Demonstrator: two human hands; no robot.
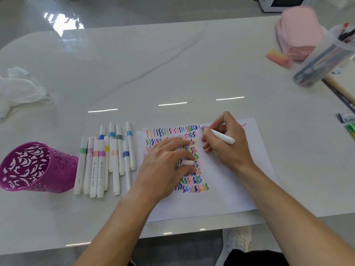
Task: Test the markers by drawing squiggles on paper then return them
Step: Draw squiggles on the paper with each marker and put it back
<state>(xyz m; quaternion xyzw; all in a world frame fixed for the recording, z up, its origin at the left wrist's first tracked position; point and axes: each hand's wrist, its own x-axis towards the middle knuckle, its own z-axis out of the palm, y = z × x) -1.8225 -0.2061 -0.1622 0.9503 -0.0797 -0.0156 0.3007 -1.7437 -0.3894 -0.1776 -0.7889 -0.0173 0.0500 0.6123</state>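
Cup point(38, 166) sits far left; spare markers point(103, 162) lie heaped beside it on the tabletop point(172, 73). Left grip point(165, 160) pins the paper point(230, 185), pinching a cap point(187, 162). Right grip point(226, 144) clasps one marker point(220, 136) near its tip: light, stiff, smooth barrel, probably roll-prone; hold mid-barrel.

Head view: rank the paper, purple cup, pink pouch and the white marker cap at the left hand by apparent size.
1. paper
2. purple cup and pink pouch: the cup looks somewhat bigger, but it sits nearer the camera, so their order is unsure
3. marker cap
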